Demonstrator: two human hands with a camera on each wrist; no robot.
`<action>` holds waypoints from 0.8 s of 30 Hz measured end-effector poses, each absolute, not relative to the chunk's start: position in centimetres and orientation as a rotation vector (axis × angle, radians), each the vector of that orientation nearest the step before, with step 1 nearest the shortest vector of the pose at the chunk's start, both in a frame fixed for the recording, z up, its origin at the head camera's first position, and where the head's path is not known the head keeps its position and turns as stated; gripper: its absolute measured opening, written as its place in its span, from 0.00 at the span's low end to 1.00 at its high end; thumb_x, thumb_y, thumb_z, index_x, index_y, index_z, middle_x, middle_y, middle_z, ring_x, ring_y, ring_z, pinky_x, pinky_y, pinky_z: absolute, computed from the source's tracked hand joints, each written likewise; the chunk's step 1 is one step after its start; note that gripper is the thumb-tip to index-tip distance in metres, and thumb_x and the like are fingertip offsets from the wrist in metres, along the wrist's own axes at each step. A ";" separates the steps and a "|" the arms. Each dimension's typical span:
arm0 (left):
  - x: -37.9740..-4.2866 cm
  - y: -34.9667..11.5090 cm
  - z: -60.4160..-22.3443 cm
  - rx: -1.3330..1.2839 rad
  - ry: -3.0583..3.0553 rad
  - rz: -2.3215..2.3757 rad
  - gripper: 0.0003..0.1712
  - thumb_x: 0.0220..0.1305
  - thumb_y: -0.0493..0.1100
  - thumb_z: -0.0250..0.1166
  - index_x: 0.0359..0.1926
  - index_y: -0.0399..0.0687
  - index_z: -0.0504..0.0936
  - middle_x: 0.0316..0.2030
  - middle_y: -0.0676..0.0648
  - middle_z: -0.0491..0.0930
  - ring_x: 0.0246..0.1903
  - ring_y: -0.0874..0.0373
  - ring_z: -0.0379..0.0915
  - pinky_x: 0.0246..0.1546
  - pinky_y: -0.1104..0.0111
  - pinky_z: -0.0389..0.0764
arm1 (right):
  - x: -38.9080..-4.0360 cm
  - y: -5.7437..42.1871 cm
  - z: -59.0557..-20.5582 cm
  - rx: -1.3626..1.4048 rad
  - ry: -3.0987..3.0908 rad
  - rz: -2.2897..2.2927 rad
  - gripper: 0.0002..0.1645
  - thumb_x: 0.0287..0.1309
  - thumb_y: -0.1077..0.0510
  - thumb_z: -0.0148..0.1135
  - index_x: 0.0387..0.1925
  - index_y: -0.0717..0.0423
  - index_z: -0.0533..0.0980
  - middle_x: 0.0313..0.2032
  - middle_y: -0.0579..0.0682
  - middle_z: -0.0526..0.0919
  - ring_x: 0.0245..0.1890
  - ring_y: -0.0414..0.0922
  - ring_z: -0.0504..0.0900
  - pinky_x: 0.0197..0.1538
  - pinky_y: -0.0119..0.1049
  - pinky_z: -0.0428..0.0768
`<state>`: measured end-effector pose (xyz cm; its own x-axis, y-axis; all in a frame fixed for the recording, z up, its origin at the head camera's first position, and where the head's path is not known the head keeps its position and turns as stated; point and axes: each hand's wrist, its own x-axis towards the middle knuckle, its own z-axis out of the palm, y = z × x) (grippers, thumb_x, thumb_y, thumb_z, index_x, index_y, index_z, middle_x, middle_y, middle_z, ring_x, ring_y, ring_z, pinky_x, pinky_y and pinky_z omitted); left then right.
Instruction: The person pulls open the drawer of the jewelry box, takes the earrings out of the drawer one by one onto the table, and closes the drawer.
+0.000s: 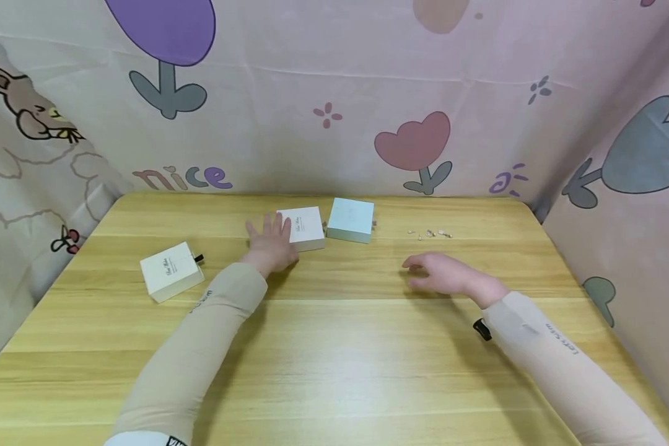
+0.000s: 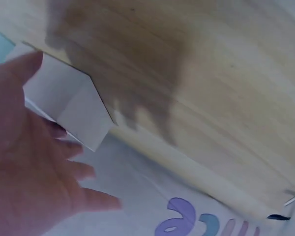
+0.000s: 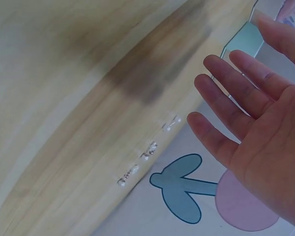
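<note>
My left hand (image 1: 271,248) is spread beside a white box (image 1: 308,228) with small print on its lid, fingers straight over its left edge. In the left wrist view the thumb lies in front of that box (image 2: 59,88); whether it touches cannot be told. Right of it stands a light blue box (image 1: 350,218) with a small tab at its side. My right hand (image 1: 445,273) hovers above the table with loosely bent fingers and holds nothing. Beyond it lie several tiny shiny pieces (image 1: 430,233), like small jewellery, seen too in the right wrist view as glittering bits (image 3: 149,150).
Another white box (image 1: 171,271) with a black pull tab sits at the left of the wooden table (image 1: 334,359). A printed cloth (image 1: 290,142) hangs behind the table's back edge and along both sides.
</note>
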<state>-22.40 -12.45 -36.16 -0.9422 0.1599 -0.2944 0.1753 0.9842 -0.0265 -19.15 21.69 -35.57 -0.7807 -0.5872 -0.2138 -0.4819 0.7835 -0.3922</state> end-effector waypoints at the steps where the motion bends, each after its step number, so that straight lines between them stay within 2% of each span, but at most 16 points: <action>1: -22.2 -12.8 -36.0 0.221 2.824 -0.028 0.50 0.66 0.59 0.50 0.72 0.37 0.35 0.72 0.35 0.29 0.71 0.35 0.22 0.62 0.32 0.30 | -19.1 21.7 -35.6 -0.814 2.649 -0.458 0.26 0.59 0.55 0.58 0.56 0.67 0.71 0.53 0.63 0.78 0.55 0.58 0.76 0.61 0.53 0.70; 4: -21.6 -14.1 -35.3 0.135 2.777 0.088 0.51 0.64 0.53 0.54 0.72 0.38 0.30 0.71 0.35 0.22 0.68 0.31 0.16 0.56 0.28 0.25 | -19.1 21.6 -35.5 -0.794 2.648 -0.465 0.26 0.59 0.55 0.58 0.56 0.66 0.71 0.53 0.62 0.78 0.55 0.58 0.76 0.61 0.53 0.70; 6: -21.1 -15.1 -34.4 0.052 2.747 0.128 0.50 0.64 0.49 0.52 0.72 0.37 0.29 0.70 0.33 0.20 0.66 0.28 0.13 0.55 0.27 0.25 | -19.1 21.5 -35.5 -0.796 2.646 -0.467 0.26 0.59 0.56 0.58 0.56 0.67 0.71 0.53 0.62 0.79 0.55 0.58 0.76 0.60 0.52 0.70; 9: -20.2 -16.8 -32.9 -0.133 2.695 0.141 0.46 0.63 0.43 0.48 0.71 0.34 0.29 0.67 0.27 0.19 0.63 0.21 0.14 0.55 0.26 0.29 | -19.1 21.3 -35.4 -0.800 2.642 -0.475 0.26 0.59 0.56 0.58 0.56 0.67 0.71 0.52 0.62 0.79 0.55 0.58 0.76 0.60 0.52 0.70; 13: -18.9 -18.7 -31.8 -0.429 2.581 0.179 0.42 0.67 0.45 0.40 0.69 0.30 0.26 0.64 0.20 0.18 0.59 0.14 0.21 0.58 0.28 0.37 | -19.1 21.2 -35.3 -0.809 2.640 -0.480 0.26 0.59 0.56 0.58 0.56 0.67 0.71 0.52 0.63 0.79 0.54 0.58 0.76 0.60 0.52 0.71; 17: -18.4 -19.8 -31.8 -0.539 2.425 0.196 0.42 0.69 0.49 0.35 0.68 0.30 0.23 0.65 0.22 0.18 0.63 0.17 0.25 0.65 0.35 0.41 | -18.9 21.2 -35.2 -0.816 2.643 -0.476 0.26 0.59 0.56 0.58 0.55 0.68 0.71 0.52 0.63 0.79 0.53 0.58 0.77 0.59 0.53 0.71; 22: -18.2 -20.0 -31.7 -0.479 2.372 0.189 0.42 0.69 0.50 0.35 0.68 0.29 0.24 0.67 0.25 0.20 0.67 0.24 0.27 0.69 0.43 0.42 | -18.9 21.1 -35.3 -0.793 2.644 -0.478 0.26 0.59 0.56 0.58 0.56 0.67 0.71 0.52 0.63 0.79 0.54 0.58 0.77 0.59 0.53 0.71; 24: -18.0 -19.9 -31.5 -0.415 2.381 0.192 0.43 0.69 0.50 0.36 0.68 0.27 0.25 0.66 0.24 0.21 0.67 0.25 0.27 0.69 0.42 0.41 | -18.9 21.1 -35.3 -0.788 2.643 -0.477 0.26 0.59 0.55 0.58 0.56 0.67 0.71 0.52 0.63 0.79 0.54 0.58 0.77 0.59 0.53 0.71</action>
<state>-18.05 -19.91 -31.52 -0.7021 -0.2428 -0.6693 -0.3470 0.9376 0.0238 -18.88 21.12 -35.29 -0.7880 -0.5735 -0.2238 -0.4592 0.7897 -0.4069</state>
